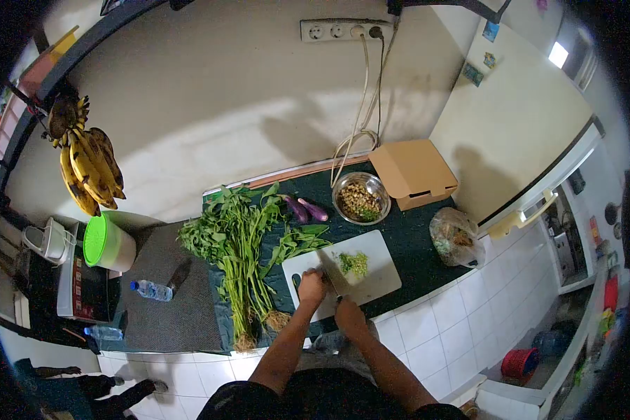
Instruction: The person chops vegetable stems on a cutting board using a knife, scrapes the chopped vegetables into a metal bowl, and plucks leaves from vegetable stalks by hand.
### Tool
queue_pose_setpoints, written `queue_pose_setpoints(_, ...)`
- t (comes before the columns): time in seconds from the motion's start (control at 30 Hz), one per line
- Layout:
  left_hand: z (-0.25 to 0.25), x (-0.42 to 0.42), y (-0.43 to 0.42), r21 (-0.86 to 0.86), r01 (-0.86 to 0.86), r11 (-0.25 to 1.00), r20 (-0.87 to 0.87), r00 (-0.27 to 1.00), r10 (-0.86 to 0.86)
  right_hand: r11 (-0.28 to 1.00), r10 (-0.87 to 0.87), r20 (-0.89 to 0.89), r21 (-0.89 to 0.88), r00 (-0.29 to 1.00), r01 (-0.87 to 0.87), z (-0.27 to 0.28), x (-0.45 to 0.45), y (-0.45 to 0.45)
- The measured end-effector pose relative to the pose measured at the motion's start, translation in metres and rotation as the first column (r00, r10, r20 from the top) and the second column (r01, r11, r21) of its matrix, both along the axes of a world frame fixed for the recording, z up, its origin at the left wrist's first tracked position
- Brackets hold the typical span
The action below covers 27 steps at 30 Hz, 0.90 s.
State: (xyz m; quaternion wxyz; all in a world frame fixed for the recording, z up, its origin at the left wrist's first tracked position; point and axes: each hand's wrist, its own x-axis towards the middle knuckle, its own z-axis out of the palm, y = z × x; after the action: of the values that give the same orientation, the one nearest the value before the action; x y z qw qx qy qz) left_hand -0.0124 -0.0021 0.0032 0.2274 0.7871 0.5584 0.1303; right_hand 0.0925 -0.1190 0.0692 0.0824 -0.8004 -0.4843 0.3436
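A white cutting board (pixel 381 269) lies on the dark green table cover. On it is a small heap of chopped greens (pixel 353 264). My right hand (pixel 350 315) is closed around the handle of a knife (pixel 332 285), low at the board's front edge, and the blade points away from me over the board. My left hand (pixel 312 288) is curled on the board's left part, left of the blade; what its fingers hold, if anything, is hidden. Loose green leaves (pixel 297 241) lie just beyond the board's upper left corner.
Leafy greens with roots (pixel 241 252) lie left of the board. Behind are two eggplants (pixel 305 208), a metal bowl of chopped food (pixel 361 199) and a cardboard box (pixel 414 171). A plastic bag (pixel 456 238) sits right; a water bottle (pixel 152 290) lies left. Another person (pixel 70 392) is at lower left.
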Motion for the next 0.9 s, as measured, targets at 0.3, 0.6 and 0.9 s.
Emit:
queue_pose_setpoints(0.3, -0.006, 0.000, 0.003, -0.071, 0.029, 0.997, -0.018, 0.999, -0.031, 0.994, 0.088, 0.003, 0.068, 0.996, -0.088, -0.025, 0.003, -0.010)
queue_pose_setpoints(0.6, 0.012, 0.002, -0.003, -0.082, -0.029, 0.996, 0.013, 0.999, 0.030, 0.998, -0.028, -0.065, 0.055, 0.998, 0.031, -0.024, 0.000, -0.011)
queue_pose_setpoints(0.9, 0.010, 0.011, -0.001, -0.034, 0.028, 0.999, -0.062, 0.998, -0.030, 0.990, 0.142, 0.090, 0.006, 0.986, -0.143, -0.038, 0.018, -0.019)
